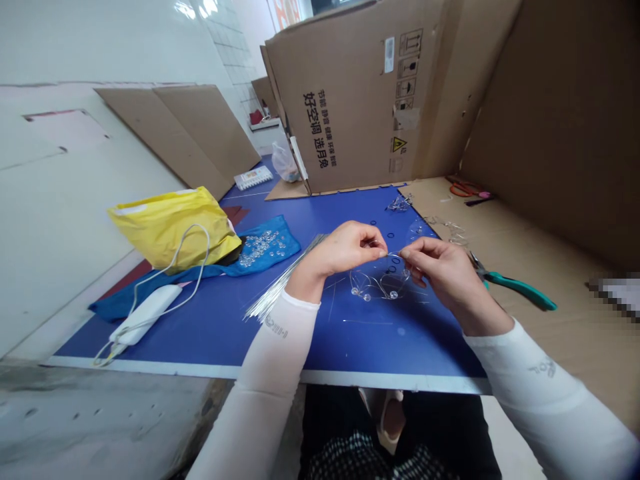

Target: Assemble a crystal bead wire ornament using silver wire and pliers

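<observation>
Both hands pinch a thin piece of wire work with clear beads (393, 294) above the blue tabletop. My left hand (353, 245) is closed, thumb against forefinger, on the wire's left part. Just to the right, my right hand (436, 263) closes its fingertips on the same wire. Looped wire with several clear round beads hangs below the fingertips. Small dark rings (395, 261) lie on the table behind the wire. Under my left wrist is a bundle of straight silvery wires (273, 293). Green-handled pliers (520, 288) rest to the right of my right hand.
Clear beads (263, 247) lie on a blue cloth beside a yellow bag (175, 227). A white power strip (145, 315) with its cord is at the left. Cardboard (360, 100) stands behind the table. Orange-handled scissors (465, 189) and loose wire pieces (399, 203) lie at back right.
</observation>
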A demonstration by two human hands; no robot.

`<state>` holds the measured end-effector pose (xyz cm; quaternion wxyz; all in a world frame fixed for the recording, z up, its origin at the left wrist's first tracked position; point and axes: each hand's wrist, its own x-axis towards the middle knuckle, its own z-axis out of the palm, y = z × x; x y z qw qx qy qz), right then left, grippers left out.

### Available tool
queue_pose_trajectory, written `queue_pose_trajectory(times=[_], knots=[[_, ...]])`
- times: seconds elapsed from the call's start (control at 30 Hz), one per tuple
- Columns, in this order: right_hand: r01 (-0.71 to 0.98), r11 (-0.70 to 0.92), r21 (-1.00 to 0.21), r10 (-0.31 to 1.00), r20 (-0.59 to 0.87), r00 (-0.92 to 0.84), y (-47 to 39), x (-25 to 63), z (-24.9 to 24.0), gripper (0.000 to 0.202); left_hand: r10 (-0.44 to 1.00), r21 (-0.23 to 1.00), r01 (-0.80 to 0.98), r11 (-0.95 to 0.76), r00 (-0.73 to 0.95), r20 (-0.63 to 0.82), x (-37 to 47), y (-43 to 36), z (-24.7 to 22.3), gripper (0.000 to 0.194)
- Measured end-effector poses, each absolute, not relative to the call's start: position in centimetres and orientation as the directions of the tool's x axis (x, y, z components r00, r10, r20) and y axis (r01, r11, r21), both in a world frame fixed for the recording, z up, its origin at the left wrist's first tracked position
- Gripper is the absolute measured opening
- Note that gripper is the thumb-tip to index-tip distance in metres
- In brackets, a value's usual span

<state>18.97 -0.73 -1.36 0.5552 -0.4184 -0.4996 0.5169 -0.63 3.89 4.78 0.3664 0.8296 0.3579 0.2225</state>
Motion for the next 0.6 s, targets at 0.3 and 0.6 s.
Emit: queue_pose_trajectory(times=[0.3,0.6], knots=[[-0.210,0.068,-0.975,0.994,0.084,-0.071,-0.59,19.30,-1.31,0.033,0.741,0.780,0.411,-0.471,0.664,0.098,-0.63,3.79,4.94,0.008],[-0.234,0.103,-0.967,0.992,0.117,-0.048,-0.43,19.22,-1.52,0.032,0.776,0.873,0.320,-0.370,0.623,0.100,-0.26,4.00,4.53,0.007]])
